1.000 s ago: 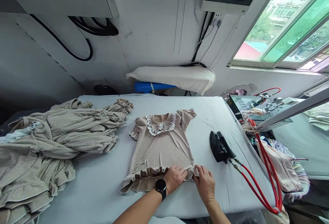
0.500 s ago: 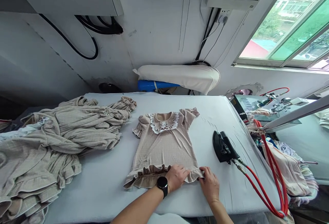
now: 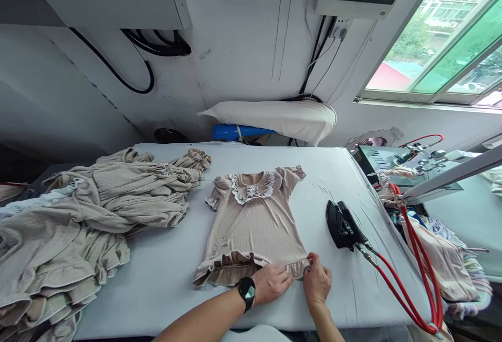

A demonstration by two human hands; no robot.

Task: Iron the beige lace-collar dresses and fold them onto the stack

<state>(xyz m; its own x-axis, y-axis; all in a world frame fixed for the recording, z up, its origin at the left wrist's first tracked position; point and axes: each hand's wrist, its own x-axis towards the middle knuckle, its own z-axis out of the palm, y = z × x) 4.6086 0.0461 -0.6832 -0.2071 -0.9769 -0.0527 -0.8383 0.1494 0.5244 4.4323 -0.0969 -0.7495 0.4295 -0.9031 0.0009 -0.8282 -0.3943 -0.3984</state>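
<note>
A beige dress (image 3: 257, 221) with a white lace collar and a ruffled hem lies flat on the white padded table (image 3: 164, 284). My left hand (image 3: 270, 282), with a black watch on its wrist, has its fingers closed at the hem, right of the hem's middle. At the hem's right corner, my right hand (image 3: 317, 279) pinches the ruffle between thumb and fingers. A black iron (image 3: 343, 225) with red hoses rests on the table to the right of the dress.
A heap of beige garments (image 3: 129, 195) covers the table's left side. Red hoses (image 3: 421, 263) loop over the right edge. A white padded board (image 3: 274, 114) stands behind the table, and a metal pole (image 3: 451, 177) slants across at the right.
My left hand has moved slightly down and right along the hem. The fingers of my right hand have curled in more at the corner. The view has shifted slightly.
</note>
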